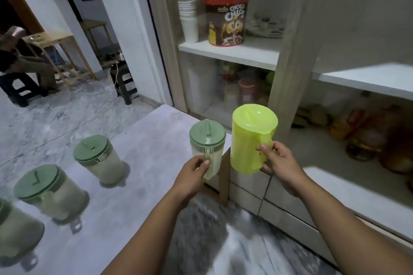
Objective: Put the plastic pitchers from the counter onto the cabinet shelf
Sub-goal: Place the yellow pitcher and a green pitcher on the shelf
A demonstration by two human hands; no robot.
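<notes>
My left hand (pixel 194 174) grips the handle of a clear pitcher with a green lid (pixel 206 140), held upright above the counter's right corner. My right hand (pixel 279 164) holds a lime-yellow pitcher (pixel 249 140) by its handle, upright, in front of the open cabinet. Three more green-lidded pitchers stand on the grey counter (pixel 138 163): one at mid-left (pixel 98 158), one nearer (pixel 48 190), one cut off at the left edge (pixel 13 230). The cabinet's lower white shelf (pixel 348 187) lies just right of the yellow pitcher.
An upper cabinet shelf (pixel 234 53) carries a Choco Chips tub (pixel 225 18) and stacked paper cups (pixel 188 20). Jars and bottles sit behind the cabinet's wooden post (pixel 288 73); orange containers (pixel 368 138) stand at the back right. A person sits on a stool far left.
</notes>
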